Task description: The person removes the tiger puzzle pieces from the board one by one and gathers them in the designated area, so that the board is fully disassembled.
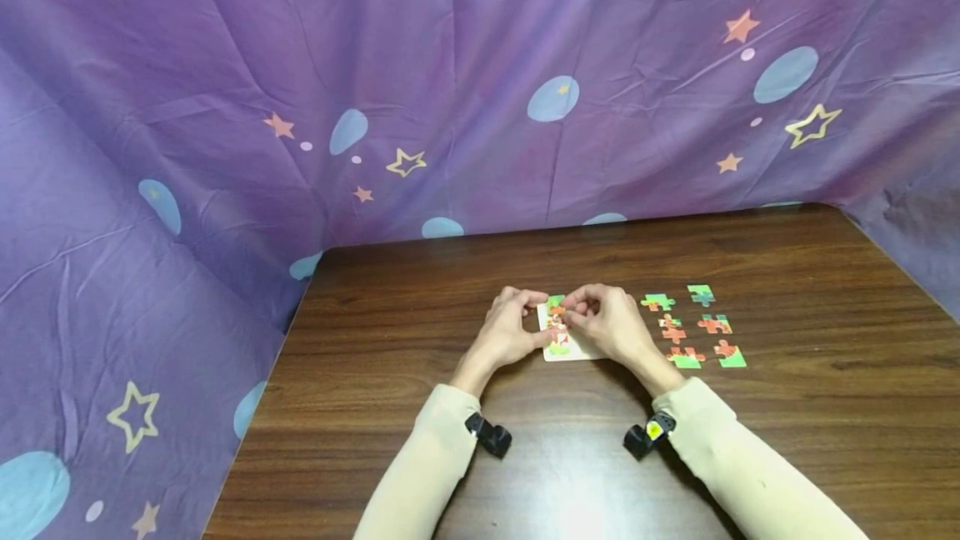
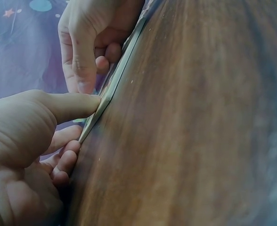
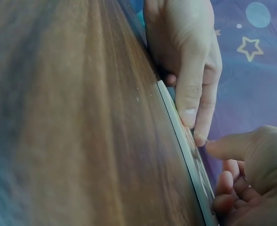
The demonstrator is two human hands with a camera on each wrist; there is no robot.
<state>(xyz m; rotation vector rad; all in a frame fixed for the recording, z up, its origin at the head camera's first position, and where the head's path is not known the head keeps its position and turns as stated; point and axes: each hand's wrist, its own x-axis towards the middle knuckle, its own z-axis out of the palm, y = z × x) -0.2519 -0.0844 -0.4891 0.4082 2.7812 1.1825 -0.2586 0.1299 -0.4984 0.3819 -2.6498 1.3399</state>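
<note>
A white puzzle board point(image 1: 576, 352) lies on the table, with a column of joined puzzle pieces point(image 1: 558, 348) along its left side. My left hand point(image 1: 504, 333) grips the board at the left, its thumb on the front part and its fingers around the far left edge. Over the board, my right hand point(image 1: 613, 325) pinches a small puzzle piece point(image 1: 557, 310) by the column's upper part; the fingertips largely hide it. In the right wrist view, the board's pale edge point(image 3: 181, 136) shows beneath both hands, whose fingertips nearly meet.
Several loose puzzle pieces lie right of the board, among them a green corner piece point(image 1: 701, 295), a red and green piece point(image 1: 730, 354) and a red piece point(image 1: 672, 330). The brown wooden table point(image 1: 405, 298) ends at a purple patterned curtain point(image 1: 480, 107).
</note>
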